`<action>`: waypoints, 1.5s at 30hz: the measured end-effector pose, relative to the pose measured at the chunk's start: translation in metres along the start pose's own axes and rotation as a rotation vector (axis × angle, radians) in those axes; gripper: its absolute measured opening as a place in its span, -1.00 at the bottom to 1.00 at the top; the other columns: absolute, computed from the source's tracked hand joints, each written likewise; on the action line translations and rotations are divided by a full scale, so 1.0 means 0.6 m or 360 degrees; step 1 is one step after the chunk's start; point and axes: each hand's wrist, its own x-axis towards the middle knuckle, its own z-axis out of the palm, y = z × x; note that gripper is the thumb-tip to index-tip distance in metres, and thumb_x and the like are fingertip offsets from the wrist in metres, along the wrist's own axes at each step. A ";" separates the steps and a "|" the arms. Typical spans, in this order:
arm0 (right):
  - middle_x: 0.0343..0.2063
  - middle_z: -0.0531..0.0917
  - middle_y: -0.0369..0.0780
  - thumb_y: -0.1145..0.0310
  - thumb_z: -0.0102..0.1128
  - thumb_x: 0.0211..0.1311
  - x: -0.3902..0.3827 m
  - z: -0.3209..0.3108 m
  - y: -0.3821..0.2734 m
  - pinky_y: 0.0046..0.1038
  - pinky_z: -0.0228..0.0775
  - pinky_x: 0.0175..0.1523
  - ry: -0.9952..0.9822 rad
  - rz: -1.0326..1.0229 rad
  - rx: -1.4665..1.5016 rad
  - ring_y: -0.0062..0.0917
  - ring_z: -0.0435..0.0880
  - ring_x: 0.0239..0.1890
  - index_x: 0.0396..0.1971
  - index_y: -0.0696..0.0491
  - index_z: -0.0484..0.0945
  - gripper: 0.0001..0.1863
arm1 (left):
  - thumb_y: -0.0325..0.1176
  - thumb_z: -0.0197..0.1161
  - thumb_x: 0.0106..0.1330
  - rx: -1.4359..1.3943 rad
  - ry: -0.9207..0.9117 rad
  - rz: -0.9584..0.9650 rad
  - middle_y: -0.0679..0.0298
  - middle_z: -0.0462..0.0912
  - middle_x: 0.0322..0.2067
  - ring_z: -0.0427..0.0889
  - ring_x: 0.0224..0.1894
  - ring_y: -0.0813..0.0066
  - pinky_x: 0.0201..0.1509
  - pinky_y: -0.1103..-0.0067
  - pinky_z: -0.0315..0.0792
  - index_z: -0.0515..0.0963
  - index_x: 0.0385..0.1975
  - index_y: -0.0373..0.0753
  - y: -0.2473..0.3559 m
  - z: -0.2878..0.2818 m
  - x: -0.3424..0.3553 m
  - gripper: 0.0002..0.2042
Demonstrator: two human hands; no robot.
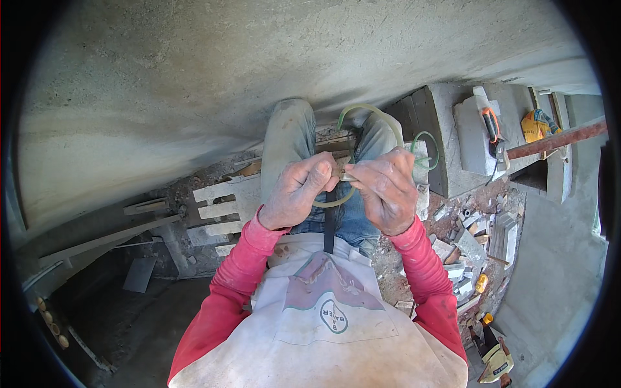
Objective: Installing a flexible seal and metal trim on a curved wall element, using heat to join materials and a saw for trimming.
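Observation:
In front of my lap, my left hand (299, 191) and my right hand (388, 191) come together with fingertips pinched. Between them is a small greyish piece (345, 172) whose kind I cannot make out. A pale green, see-through hose (375, 108) arcs above my fingers and curves below them; both hands grip it close to the small piece. One thinner green loop (437, 150) sticks out to the right of my right hand. Dust covers both hands. My jeans-clad knees (289, 129) are spread under the hose, near the wall.
A plastered wall (162, 84) rises ahead. Beneath me lies a slatted wooden pallet (223, 200). On the right, a grey block (475, 139) carries an orange-handled tool (491, 123), beside a rusty bar (556, 140). Rubble (469, 246) covers the floor there; another person (497, 359) is at lower right.

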 end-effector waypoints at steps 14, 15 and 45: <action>-0.42 0.64 -0.21 0.49 0.21 0.23 0.009 -0.016 -0.032 -0.40 0.33 -0.19 -0.0240 0.0491 0.0397 -0.32 0.53 -0.42 -0.17 0.08 0.61 -0.82 | 0.03 -0.07 0.52 0.0316 0.0185 0.0381 0.27 0.56 -0.52 0.53 -0.46 0.49 -0.32 0.56 0.40 0.52 -0.30 -0.31 -0.002 0.001 0.008 -0.54; -0.43 0.63 -0.19 0.48 0.20 0.25 0.008 -0.017 -0.036 -0.39 0.34 -0.21 -0.0266 0.0609 0.0410 -0.31 0.54 -0.43 -0.16 0.08 0.61 -0.83 | 0.01 -0.05 0.52 0.0326 0.0207 0.0391 0.25 0.57 -0.51 0.55 -0.46 0.47 -0.32 0.55 0.42 0.52 -0.30 -0.31 -0.004 0.002 0.008 -0.55; -0.40 0.65 -0.29 0.45 0.29 0.15 0.012 -0.018 -0.012 -0.43 0.21 -0.13 -0.0333 0.0354 0.0382 -0.41 0.50 -0.37 -0.17 0.00 0.67 -0.78 | 0.01 -0.17 0.56 0.0036 -0.0122 0.0065 0.41 0.32 -0.55 0.26 -0.44 0.59 -0.32 0.62 0.23 0.40 -0.47 -0.26 0.020 -0.019 -0.001 -0.52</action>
